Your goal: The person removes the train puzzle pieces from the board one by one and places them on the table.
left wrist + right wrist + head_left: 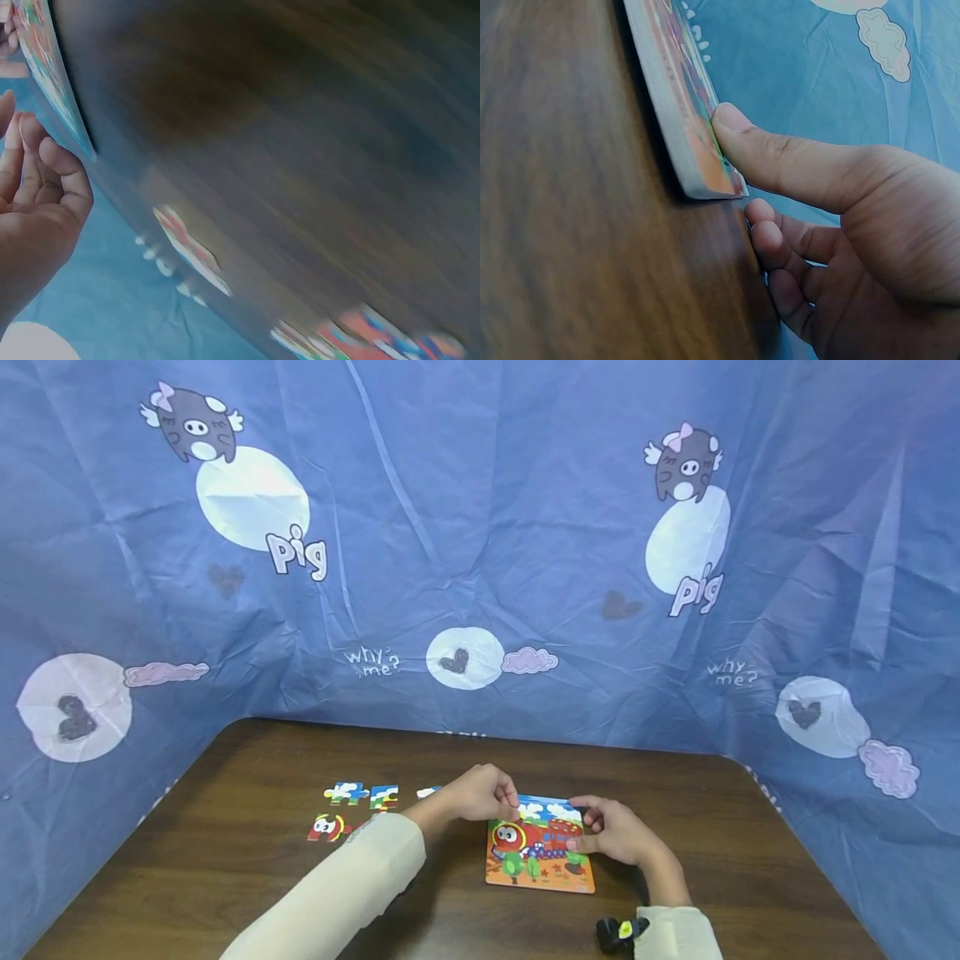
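A jigsaw puzzle board (536,875) with a red train picture lies flat on the table. My left hand (480,793) is at its upper left corner, with the fingers bent and the fingertips close together over the picture. Whether a piece is between them is hidden. In the left wrist view, the same hand (45,180) shows bent fingers near the board's edge. On the other side, my right hand (617,833) rests its thumb on the board's right part, with the index finger by the top right corner. The right wrist view shows that thumb (754,146) against the board's printed face.
Several loose jigsaw pieces lie left of the board, among them a red one with an eye (322,827) and a blue-and-white one (346,792). A piece (427,792) sits beyond the left forearm. Blue printed cloth (480,568) hangs behind the brown table (187,860).
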Action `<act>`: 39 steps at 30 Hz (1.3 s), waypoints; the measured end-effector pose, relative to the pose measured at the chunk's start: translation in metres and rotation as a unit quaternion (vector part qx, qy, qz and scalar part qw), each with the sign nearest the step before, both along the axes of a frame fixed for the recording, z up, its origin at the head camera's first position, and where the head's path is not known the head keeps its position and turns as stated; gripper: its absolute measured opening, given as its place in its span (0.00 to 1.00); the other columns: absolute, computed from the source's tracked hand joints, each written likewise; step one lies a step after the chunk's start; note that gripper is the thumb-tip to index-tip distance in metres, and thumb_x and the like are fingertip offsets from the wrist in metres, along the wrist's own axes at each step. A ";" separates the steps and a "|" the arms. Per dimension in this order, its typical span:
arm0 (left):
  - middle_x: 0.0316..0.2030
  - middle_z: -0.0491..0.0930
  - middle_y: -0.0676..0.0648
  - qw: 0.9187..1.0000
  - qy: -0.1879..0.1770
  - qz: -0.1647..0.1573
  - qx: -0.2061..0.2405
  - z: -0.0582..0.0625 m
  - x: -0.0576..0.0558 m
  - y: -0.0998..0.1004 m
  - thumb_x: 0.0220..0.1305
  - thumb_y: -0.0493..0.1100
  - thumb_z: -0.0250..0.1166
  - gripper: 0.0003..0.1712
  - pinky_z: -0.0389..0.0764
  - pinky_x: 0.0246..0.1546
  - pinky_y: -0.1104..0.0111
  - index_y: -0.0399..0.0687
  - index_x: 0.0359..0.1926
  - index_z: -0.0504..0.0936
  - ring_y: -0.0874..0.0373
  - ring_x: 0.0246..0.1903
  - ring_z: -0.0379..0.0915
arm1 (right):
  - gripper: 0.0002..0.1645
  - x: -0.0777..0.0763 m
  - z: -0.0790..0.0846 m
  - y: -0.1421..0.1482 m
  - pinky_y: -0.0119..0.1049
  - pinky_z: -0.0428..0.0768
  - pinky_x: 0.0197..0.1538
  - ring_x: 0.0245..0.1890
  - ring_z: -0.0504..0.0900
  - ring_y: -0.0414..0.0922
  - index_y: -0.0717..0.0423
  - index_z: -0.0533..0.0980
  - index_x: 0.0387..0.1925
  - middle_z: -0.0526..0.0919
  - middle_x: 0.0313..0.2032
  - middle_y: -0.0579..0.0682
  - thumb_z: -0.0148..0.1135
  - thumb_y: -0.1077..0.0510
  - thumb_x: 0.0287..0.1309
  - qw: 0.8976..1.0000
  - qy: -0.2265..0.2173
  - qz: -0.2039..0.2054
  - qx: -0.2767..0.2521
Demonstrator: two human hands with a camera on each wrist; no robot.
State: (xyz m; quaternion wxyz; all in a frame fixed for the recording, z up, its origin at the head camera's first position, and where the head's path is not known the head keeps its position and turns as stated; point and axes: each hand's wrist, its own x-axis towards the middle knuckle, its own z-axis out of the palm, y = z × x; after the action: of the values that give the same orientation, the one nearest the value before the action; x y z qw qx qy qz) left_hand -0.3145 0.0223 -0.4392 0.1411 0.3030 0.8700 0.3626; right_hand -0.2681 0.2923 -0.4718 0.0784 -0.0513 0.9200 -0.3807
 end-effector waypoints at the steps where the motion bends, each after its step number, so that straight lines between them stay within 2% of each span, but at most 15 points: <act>1: 0.25 0.81 0.54 1.000 -0.004 0.000 -0.002 -0.001 -0.001 0.005 0.61 0.38 0.74 0.05 0.75 0.30 0.71 0.46 0.31 0.85 0.63 0.28 0.74 | 0.39 0.000 0.000 0.000 0.40 0.70 0.41 0.36 0.71 0.46 0.59 0.78 0.61 0.74 0.36 0.50 0.83 0.58 0.46 1.000 0.001 0.002 -0.002; 8: 0.27 0.81 0.55 0.999 -0.023 0.014 -0.020 -0.001 -0.002 0.033 0.60 0.40 0.76 0.07 0.76 0.33 0.70 0.49 0.30 0.84 0.64 0.29 0.75 | 0.39 0.000 0.004 0.003 0.37 0.70 0.38 0.35 0.71 0.46 0.63 0.77 0.61 0.74 0.36 0.51 0.82 0.59 0.47 1.000 0.009 0.025 -0.011; 11: 0.27 0.81 0.56 0.999 -0.026 0.011 -0.035 0.000 -0.002 0.042 0.59 0.41 0.77 0.07 0.76 0.34 0.71 0.50 0.31 0.85 0.65 0.29 0.75 | 0.39 0.000 0.004 0.004 0.36 0.70 0.38 0.35 0.70 0.45 0.62 0.77 0.61 0.73 0.36 0.50 0.82 0.58 0.48 1.000 0.009 0.029 -0.008; 18: 0.29 0.81 0.54 0.997 -0.054 0.004 -0.058 0.001 0.005 0.058 0.54 0.39 0.80 0.11 0.75 0.37 0.71 0.45 0.37 0.87 0.64 0.30 0.73 | 0.39 0.000 0.003 0.006 0.36 0.71 0.38 0.35 0.71 0.46 0.62 0.76 0.62 0.74 0.36 0.51 0.82 0.58 0.48 0.999 0.013 0.037 -0.008; 25: 0.31 0.80 0.54 0.996 -0.047 0.004 -0.080 -0.001 0.009 0.064 0.51 0.40 0.83 0.13 0.74 0.35 0.73 0.49 0.36 0.87 0.66 0.29 0.70 | 0.39 -0.001 0.001 0.008 0.38 0.71 0.39 0.36 0.71 0.46 0.61 0.77 0.62 0.74 0.36 0.50 0.82 0.59 0.48 0.999 0.013 0.035 -0.004; 34: 0.30 0.79 0.55 0.995 -0.051 0.003 -0.084 -0.006 0.009 0.064 0.50 0.43 0.83 0.14 0.74 0.34 0.72 0.51 0.35 0.86 0.65 0.30 0.70 | 0.38 -0.002 0.000 0.006 0.39 0.72 0.40 0.36 0.71 0.46 0.62 0.77 0.61 0.74 0.35 0.50 0.82 0.60 0.47 0.999 0.009 0.036 -0.010; 39: 0.30 0.78 0.55 0.995 -0.057 0.012 -0.086 -0.007 0.009 0.065 0.50 0.43 0.83 0.15 0.73 0.34 0.71 0.51 0.34 0.85 0.63 0.30 0.70 | 0.39 -0.002 0.000 0.005 0.39 0.72 0.40 0.36 0.71 0.47 0.62 0.76 0.62 0.74 0.36 0.51 0.81 0.60 0.47 0.999 0.005 0.036 -0.015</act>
State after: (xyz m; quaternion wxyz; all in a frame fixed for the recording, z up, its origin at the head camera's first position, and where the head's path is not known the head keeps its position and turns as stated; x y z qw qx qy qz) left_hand -0.3051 0.0877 -0.4467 0.2113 0.2578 0.8921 0.3051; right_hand -0.2699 0.2971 -0.4720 0.0868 -0.0876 0.9122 -0.3908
